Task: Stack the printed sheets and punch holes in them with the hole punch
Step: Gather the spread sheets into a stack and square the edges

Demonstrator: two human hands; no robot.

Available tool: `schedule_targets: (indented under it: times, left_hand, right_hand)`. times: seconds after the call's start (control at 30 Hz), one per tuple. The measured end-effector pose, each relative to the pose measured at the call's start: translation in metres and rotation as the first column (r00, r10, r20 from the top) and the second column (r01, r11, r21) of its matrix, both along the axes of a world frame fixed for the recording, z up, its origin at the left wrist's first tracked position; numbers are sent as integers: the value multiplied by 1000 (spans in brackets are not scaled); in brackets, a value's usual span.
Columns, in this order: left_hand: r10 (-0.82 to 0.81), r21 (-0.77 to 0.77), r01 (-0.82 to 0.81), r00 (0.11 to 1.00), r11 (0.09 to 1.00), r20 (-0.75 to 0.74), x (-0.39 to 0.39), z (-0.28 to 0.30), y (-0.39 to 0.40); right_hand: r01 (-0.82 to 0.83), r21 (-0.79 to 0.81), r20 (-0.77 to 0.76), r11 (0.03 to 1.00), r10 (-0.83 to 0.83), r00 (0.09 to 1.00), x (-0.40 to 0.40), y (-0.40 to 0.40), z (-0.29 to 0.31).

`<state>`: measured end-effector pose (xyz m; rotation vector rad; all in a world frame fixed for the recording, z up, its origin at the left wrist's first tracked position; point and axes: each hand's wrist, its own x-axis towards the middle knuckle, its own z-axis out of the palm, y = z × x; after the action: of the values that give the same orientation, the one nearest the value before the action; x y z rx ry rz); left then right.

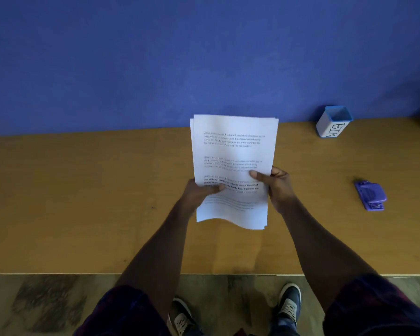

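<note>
Hands meet over a wooden bench [83,202]: the left hand [197,192] pinches the lower left edge of the printed sheets [233,151], thumb on top, while the right hand [275,184] grips their right edge likewise. The stack is held above the bench, edges slightly uneven. Farther right lie a purple hole punch [371,195] and a small container marked BIN [333,122].

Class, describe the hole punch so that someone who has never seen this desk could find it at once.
Start at the wooden desk below the blue wall, then look right of the sheets held in both hands. The hole punch lies flat near the right edge, nearer the person than the bin. It is the small purple thing; the bin is white, blue-rimmed and lettered.
</note>
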<state>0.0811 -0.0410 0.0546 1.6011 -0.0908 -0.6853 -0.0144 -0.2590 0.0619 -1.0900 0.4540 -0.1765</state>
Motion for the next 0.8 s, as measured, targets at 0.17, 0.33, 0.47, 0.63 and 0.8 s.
schedule_targets:
  times: [0.17,0.33,0.47,0.63,0.8]
  left_hand:
    - [31,-27,-29,997,999,70,21,29,-6]
    - [56,-92,-48,995,995,84,31,39,-6]
    - [14,-2,-14,996,1000,93,24,21,-1]
    - [-28,43,25,998,999,62,17,7,7]
    - [-117,-33,122,985,992,124,11,9,4]
  right_hand:
    - [-78,-164,119,983,98,988,23,-9,27]
    - [-80,-336,145,938,136,980,35,-15,37]
    - [-96,-368,116,925,148,982,25,-11,20]
    - [-127,-330,17,935,140,990,8,-8,0]
    - [-103,-332,26,938,119,993,5,-12,-8]
